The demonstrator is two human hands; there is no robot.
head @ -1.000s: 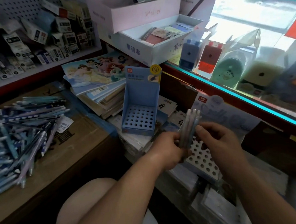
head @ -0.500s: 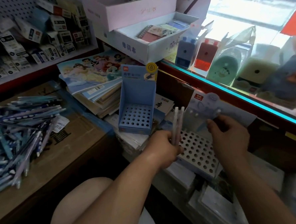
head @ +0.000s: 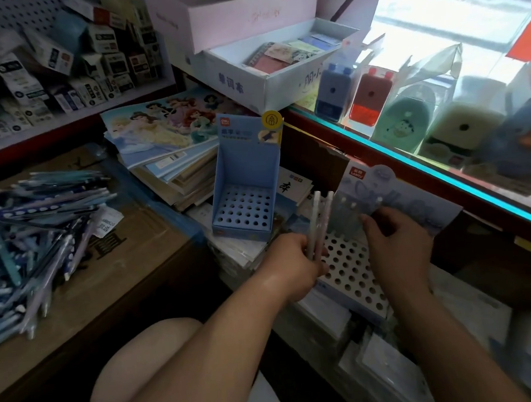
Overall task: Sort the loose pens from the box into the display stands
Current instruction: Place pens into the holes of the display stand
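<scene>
Pens upright in left hand, right hand over white stand

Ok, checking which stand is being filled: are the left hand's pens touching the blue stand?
Apart. The head view shows the pens, gripped by the left hand, right of the blue stand with cards visible between them.

Can't see lower ends of pens, buried in L hand. Can't tell if R hand grips anything; hides stand holes, 4 o'clock. Pile cut at 9 o'clock edge. Can't read boxes, 10 o'clock: blurry.
</scene>
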